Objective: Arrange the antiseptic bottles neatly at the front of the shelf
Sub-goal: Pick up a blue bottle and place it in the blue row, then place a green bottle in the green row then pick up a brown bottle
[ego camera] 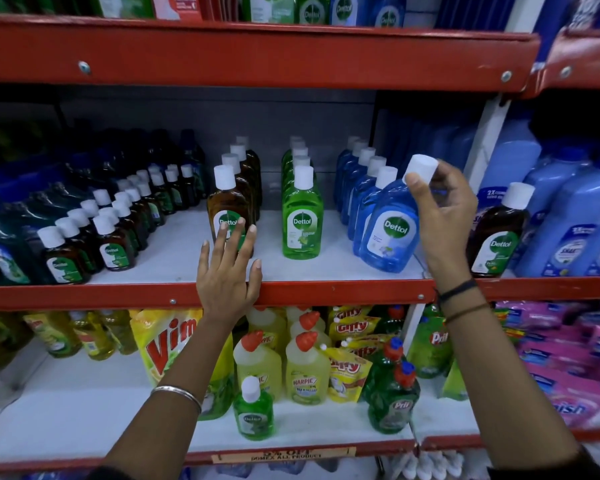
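Blue bottle [390, 230] tilted, right hand [444, 216] fingers gripping its cap, left hand [227, 275] fingers spread against brown bottle [227, 216]

Your left hand [228, 271] covers lower label of front brown bottle [228, 216]; your right hand [442, 216] hides right side of tilted blue bottle [392, 230], fingers over its neck; bottles behind each front one show caps only; dark bottles [94, 181] far left too dim to read; top shelf products [312, 8] cut off by upper edge; small print on labels unreadable.
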